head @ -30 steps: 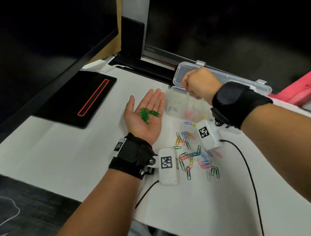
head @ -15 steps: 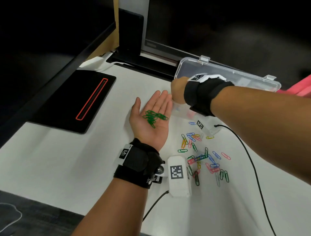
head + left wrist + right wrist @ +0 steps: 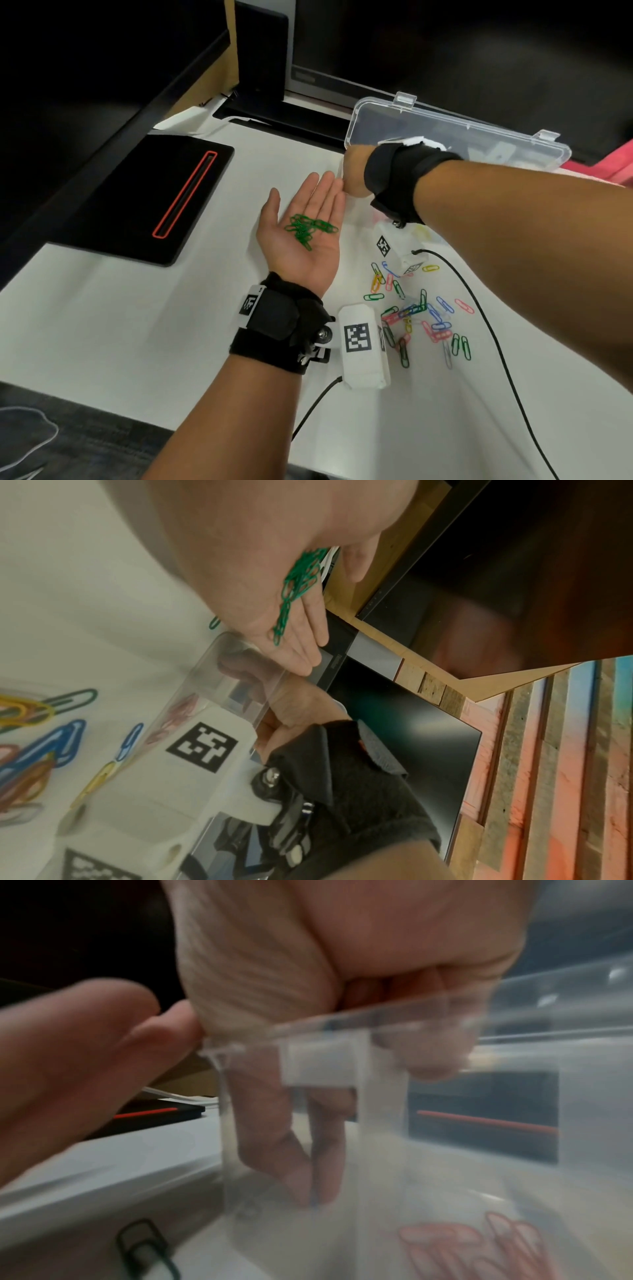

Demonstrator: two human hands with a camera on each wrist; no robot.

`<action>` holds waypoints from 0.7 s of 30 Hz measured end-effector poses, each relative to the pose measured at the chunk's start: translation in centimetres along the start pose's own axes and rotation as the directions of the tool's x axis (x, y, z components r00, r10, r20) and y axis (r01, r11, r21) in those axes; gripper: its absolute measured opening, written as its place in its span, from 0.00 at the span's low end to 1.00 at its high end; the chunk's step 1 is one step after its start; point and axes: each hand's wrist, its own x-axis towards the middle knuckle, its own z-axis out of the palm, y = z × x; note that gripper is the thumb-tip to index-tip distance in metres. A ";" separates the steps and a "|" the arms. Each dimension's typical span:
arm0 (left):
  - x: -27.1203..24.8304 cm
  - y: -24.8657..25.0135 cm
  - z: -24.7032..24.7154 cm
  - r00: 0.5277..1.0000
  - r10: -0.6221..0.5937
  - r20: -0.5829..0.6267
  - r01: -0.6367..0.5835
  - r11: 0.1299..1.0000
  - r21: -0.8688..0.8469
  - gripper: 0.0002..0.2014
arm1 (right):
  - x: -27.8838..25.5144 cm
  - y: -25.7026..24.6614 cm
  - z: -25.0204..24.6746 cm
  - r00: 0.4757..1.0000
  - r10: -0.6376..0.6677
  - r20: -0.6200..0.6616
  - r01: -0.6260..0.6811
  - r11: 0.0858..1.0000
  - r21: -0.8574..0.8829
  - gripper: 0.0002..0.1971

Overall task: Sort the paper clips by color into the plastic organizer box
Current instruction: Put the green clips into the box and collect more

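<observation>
A left hand [image 3: 301,236] lies flat, palm up, fingers straight, cradling a tangle of green wire paper clips [image 3: 308,230], while the right hand [image 3: 354,171] dips pinched fingers [image 3: 294,1150] into an end compartment of the clear plastic organizer box [image 3: 445,137], pink clips [image 3: 479,1242] in the neighbouring cell.

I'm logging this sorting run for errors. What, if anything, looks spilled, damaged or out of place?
Nothing stands out. Green clips lie in the open left hand, unsorted clips lie loose on the table, and the right hand grips the open organizer box.
</observation>
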 end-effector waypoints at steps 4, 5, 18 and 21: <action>-0.1 0.1 0.1 1.000 -0.001 0.007 0.001 1.000 0.001 0.28 | -0.3 0.2 -0.9 0.997 -0.079 -0.013 0.076 0.985 -0.155 0.17; -0.2 0.0 0.2 1.000 -0.003 0.013 0.003 1.000 -0.001 0.28 | -0.8 0.7 -1.6 0.995 -0.086 -0.046 0.077 0.983 -0.166 0.16; -1.3 -1.9 0.7 0.997 -0.056 0.051 0.048 0.988 0.150 0.27 | -12.6 13.6 -1.3 0.942 0.317 -0.107 -0.281 0.923 0.264 0.12; -1.3 -2.0 0.7 0.998 -0.052 0.038 0.044 0.984 0.173 0.27 | -12.4 13.7 -0.1 0.938 0.327 -0.117 -0.286 0.918 0.273 0.14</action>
